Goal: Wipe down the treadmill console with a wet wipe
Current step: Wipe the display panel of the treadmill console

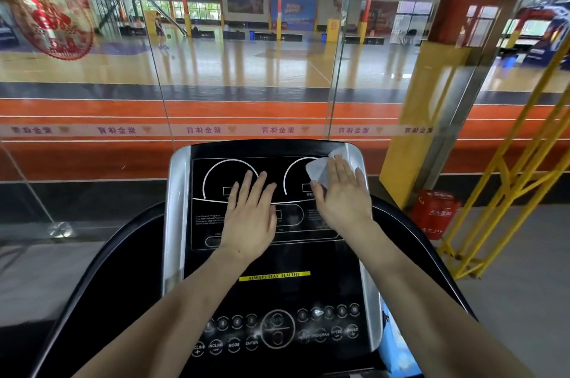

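The black treadmill console (271, 291) with silver side trims fills the lower middle of the head view. A white wet wipe (319, 169) lies on the upper right of its display, over the right dial. My right hand (342, 192) presses the wipe flat with straight fingers. On the middle of the display, just below the left dial, my left hand (251, 211) rests flat with its fingers spread and holds nothing. Wet smears show around the lower buttons (317, 314).
A glass wall (246, 84) stands right behind the console, with a sports hall beyond. A blue wipe pack (398, 350) sits at the console's lower right. A red box (435, 212) and a yellow metal frame (505, 192) stand to the right.
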Demonstrator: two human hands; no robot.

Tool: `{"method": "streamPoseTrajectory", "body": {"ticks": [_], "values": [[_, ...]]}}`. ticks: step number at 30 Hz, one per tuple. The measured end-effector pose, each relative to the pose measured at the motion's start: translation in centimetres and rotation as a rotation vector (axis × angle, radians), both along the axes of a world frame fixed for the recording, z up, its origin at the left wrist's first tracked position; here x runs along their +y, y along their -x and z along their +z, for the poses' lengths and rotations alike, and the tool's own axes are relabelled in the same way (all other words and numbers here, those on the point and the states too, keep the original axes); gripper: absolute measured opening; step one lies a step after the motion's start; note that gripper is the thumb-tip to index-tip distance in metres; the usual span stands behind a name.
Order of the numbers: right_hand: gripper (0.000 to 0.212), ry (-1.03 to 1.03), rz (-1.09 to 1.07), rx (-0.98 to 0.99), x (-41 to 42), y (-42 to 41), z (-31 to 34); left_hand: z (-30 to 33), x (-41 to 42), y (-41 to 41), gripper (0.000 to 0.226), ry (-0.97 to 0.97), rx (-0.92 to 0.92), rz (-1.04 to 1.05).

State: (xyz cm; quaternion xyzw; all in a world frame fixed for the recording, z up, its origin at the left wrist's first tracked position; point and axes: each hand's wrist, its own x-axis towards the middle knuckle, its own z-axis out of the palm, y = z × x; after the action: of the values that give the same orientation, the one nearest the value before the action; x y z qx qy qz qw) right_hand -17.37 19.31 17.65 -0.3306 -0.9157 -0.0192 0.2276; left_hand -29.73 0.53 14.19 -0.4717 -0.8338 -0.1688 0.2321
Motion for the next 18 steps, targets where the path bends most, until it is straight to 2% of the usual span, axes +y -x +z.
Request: {"method": "streamPoseTrajectory", "body": {"ticks": [6,11,18], "values": [[0.081,0.023,0.049,0.037,-0.6,-0.9,-1.4,0.1,0.3,-0.3,0.055,0.006,0.007,-0.015],[0.066,0.053,0.098,0.062,1.0,0.3,-0.7,0.1,0.3,-0.1,0.055,0.030,0.034,-0.024],[0.065,0.042,0.143,0.044,-2.4,-3.9,-5.6,-1.0,-1.0,-0.3,0.053,0.020,0.053,-0.071]]}}
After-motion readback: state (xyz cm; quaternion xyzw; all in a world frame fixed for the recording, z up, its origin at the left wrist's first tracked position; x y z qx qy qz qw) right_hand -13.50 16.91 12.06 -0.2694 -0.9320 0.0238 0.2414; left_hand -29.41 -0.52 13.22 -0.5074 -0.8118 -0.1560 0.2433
